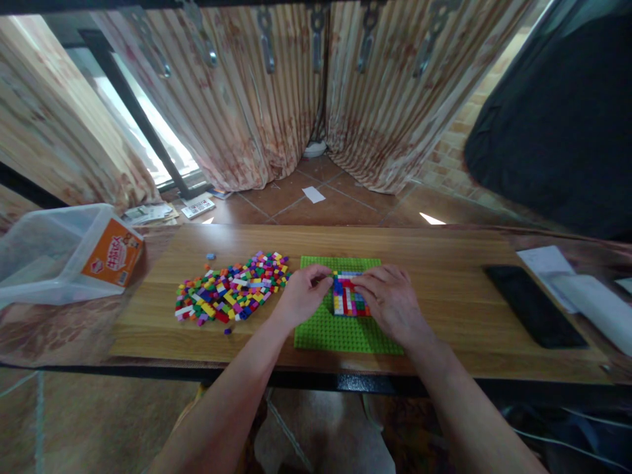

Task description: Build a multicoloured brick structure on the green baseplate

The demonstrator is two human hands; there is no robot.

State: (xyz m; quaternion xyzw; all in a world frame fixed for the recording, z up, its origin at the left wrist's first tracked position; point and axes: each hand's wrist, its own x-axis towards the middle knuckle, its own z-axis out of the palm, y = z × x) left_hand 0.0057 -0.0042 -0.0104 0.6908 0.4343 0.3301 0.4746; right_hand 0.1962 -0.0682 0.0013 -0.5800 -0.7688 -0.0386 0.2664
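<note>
Forearms [237, 388] extend over tabletop [469, 296] in head view. Multicoloured brick block [345, 304] sits on green baseplate [316, 337], between hands. Left hand [303, 297]: fingers narrow at block's far left corner; cannot tell whether brick is held. Right hand [394, 308]: fingers lie over block's right part; grip hidden. Step in hand looks like seating bricks; next move probably calls for straight downward press. Loose brick pile [231, 289] lies left. Clear bin [49, 240] bears orange label [112, 252]: white Chinese characters, too blurred for sure reading.
</note>
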